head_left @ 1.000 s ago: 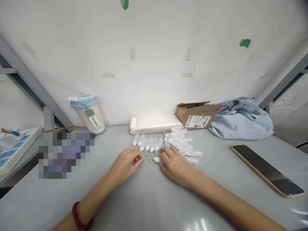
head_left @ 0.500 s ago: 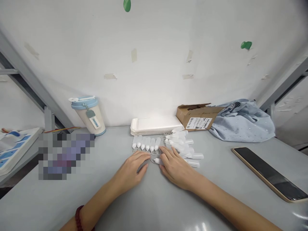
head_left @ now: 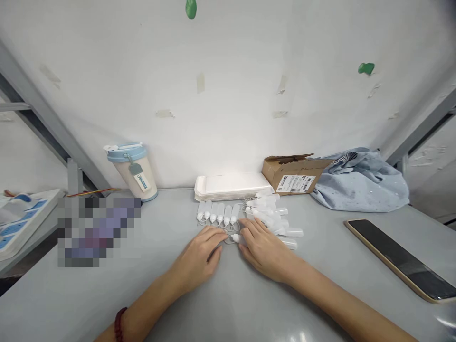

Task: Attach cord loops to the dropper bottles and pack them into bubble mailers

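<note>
Six slim translucent white-capped bottles [head_left: 221,212], side by side | left hand [head_left: 199,254]: grip unclear | right hand [head_left: 263,249]: grasping another bottle [head_left: 236,238]

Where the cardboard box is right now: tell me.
In the head view, the cardboard box stands toward the back of the grey table, right of centre, between the flat white stack and the light-blue cloth.

Small white bottles [head_left: 220,213]: six in the centre row, one single bottle [head_left: 235,238] nearer, several overlapping in the right-hand heap [head_left: 265,213], exact number indeterminable. Hands: two, one left hand [head_left: 199,254], one right hand [head_left: 265,249]. Tumbler [head_left: 131,173], far left: one. Brown carton [head_left: 295,175], far right: one. Phone [head_left: 402,259], right: one.
</note>
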`<act>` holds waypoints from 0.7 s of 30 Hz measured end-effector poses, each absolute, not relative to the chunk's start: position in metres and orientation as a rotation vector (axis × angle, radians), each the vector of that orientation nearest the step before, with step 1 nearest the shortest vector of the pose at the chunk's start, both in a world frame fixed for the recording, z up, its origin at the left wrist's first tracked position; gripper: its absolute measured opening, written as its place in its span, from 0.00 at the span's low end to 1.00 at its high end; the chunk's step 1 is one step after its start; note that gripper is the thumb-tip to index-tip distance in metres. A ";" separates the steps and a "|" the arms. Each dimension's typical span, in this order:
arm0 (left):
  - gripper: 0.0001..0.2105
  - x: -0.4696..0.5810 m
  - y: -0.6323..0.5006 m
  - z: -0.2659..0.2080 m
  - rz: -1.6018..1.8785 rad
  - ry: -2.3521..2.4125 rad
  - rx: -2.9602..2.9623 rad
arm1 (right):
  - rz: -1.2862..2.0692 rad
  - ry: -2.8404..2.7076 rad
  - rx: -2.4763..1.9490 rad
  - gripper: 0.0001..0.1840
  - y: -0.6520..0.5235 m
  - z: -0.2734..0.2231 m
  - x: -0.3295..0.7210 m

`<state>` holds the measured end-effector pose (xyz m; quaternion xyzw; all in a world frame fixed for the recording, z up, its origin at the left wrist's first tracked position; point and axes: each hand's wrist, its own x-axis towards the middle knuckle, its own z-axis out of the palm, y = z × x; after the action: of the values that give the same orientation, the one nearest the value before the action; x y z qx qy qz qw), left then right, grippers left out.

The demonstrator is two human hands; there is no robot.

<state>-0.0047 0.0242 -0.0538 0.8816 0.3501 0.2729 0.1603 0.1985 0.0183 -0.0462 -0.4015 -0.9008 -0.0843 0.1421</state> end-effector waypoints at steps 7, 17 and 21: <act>0.19 -0.007 0.025 -0.056 0.694 1.058 2.527 | 0.061 -2.504 -1.217 0.07 0.017 -0.019 0.220; 0.18 0.000 0.020 -0.055 0.559 1.011 2.514 | -0.044 -2.421 -1.166 0.06 0.018 -0.016 0.221; 0.17 -0.001 0.022 -0.053 0.610 1.077 2.362 | -0.030 -2.460 -1.129 0.06 0.014 -0.018 0.214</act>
<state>-0.0009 0.0220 -0.0526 0.8609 0.3926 0.2222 0.2352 0.2143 0.0137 -0.0181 -0.4072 -0.8875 -0.0110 0.2155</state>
